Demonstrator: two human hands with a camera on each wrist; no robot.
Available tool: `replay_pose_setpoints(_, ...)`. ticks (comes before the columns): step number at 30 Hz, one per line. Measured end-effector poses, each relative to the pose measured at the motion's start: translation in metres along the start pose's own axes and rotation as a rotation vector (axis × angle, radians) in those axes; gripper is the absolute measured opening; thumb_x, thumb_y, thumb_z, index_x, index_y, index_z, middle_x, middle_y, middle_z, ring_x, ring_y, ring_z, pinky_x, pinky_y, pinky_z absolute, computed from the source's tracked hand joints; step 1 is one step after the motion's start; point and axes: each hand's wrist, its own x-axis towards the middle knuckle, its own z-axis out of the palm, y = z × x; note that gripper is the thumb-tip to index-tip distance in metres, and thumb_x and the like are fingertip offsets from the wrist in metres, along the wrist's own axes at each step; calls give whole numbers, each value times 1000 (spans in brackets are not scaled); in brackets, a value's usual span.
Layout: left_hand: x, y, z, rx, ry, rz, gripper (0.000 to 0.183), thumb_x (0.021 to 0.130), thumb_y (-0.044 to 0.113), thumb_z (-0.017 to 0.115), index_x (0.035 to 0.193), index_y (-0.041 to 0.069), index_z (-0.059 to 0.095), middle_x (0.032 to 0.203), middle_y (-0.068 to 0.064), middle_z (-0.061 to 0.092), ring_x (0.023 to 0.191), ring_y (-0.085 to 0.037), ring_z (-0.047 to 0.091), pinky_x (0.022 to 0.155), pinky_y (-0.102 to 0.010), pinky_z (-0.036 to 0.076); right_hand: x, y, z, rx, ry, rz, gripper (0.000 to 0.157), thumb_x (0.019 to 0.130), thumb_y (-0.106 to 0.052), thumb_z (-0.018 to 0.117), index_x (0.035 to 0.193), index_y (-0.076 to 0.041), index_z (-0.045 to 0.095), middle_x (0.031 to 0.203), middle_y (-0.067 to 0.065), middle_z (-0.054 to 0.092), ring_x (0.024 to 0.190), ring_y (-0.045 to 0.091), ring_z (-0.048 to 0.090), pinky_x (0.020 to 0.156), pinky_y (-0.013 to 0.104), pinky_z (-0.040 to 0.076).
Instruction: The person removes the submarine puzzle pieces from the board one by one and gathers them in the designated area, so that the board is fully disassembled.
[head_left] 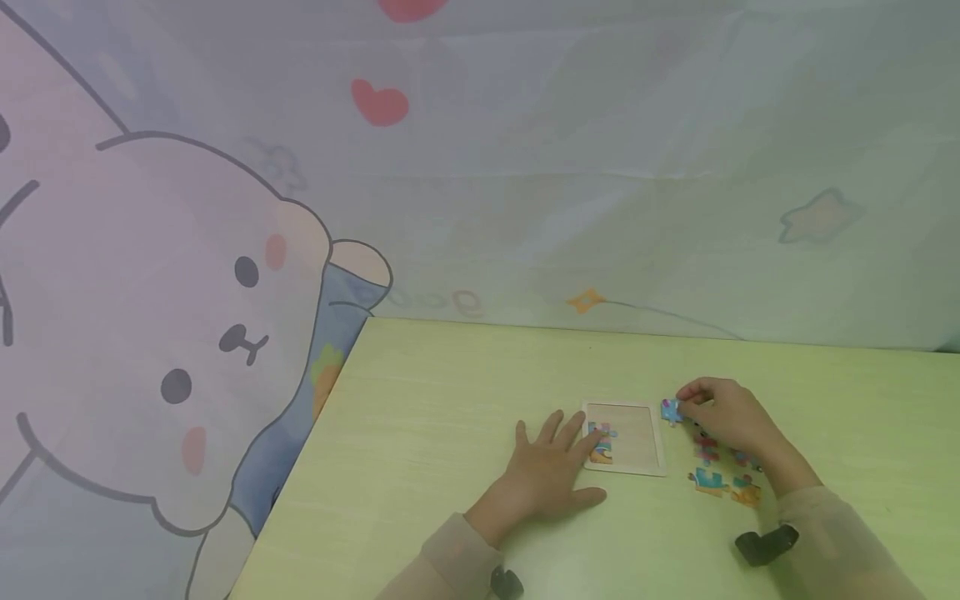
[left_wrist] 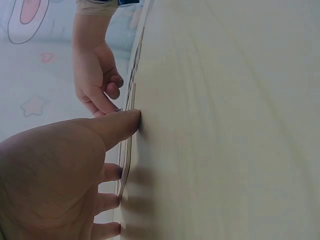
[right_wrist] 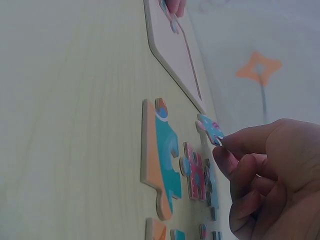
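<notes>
My right hand (head_left: 731, 414) pinches a blue jigsaw piece (head_left: 671, 410) with pink spots between thumb and forefinger; the right wrist view shows the piece (right_wrist: 211, 130) tilted at the fingertips. It is just right of a square wooden puzzle tray (head_left: 658, 442). My left hand (head_left: 546, 475) lies spread with straight fingers at the tray's left edge. Its forefinger reaches over a few joined pieces (head_left: 602, 450) along the tray's left side, partly covering them. In the left wrist view the thumb (left_wrist: 122, 125) touches the tabletop beside the tray.
Several loose pieces lie right of the tray, among them a teal and orange one (head_left: 708, 481), a red one (head_left: 706, 450) and an orange one (head_left: 746, 492). The pale table (head_left: 450, 400) meets a printed cloth backdrop (head_left: 525, 208) at its far edge.
</notes>
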Motion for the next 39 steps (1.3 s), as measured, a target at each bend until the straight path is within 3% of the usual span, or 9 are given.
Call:
replay_pose_setpoints(12,1,-1,0,6,-11,-9,83,99,74,43,167,36,16,174,1,12,158,-31,14,112,-74,26,-2,-4,0,-24,50,9,25,103,-25,65,117,-5,71,109,10,71,102,36,64,86,62,48)
replay_pose_setpoints(15,1,-3,1,2,-7,-4,82,99,73,44,167,37,16,174,1,12,158,-31,14,112,-74,26,-3,-7,-1,-30,59,13,26,103,-26,64,118,-6,71,109,9,71,91,29,63,83,56,49)
replay_pose_setpoints(20,1,-6,3,-3,5,13,82,99,72,44,167,35,16,174,1,12,158,-32,14,112,-75,25,-7,-11,0,16,63,5,27,103,-25,64,120,-5,70,111,12,70,58,17,51,61,37,45)
replay_pose_setpoints(25,1,-7,5,-7,12,28,82,99,73,43,167,35,16,174,1,10,158,-32,13,111,-75,25,-12,-16,8,99,42,16,26,104,-24,63,121,-5,68,111,12,67,49,16,56,47,31,47)
replay_pose_setpoints(29,-1,-8,7,-8,29,34,83,99,73,43,168,35,15,174,1,11,158,-32,14,111,-75,25,-12,-25,18,94,39,-12,25,104,-25,64,119,-5,70,107,9,68,51,15,52,47,29,45)
replay_pose_setpoints(39,-17,-4,10,-2,41,76,81,99,74,42,167,38,19,174,4,11,157,-31,18,110,-75,29,-7,-51,45,92,-2,-83,23,101,-28,68,115,-11,73,99,-1,69,75,16,56,68,35,47)
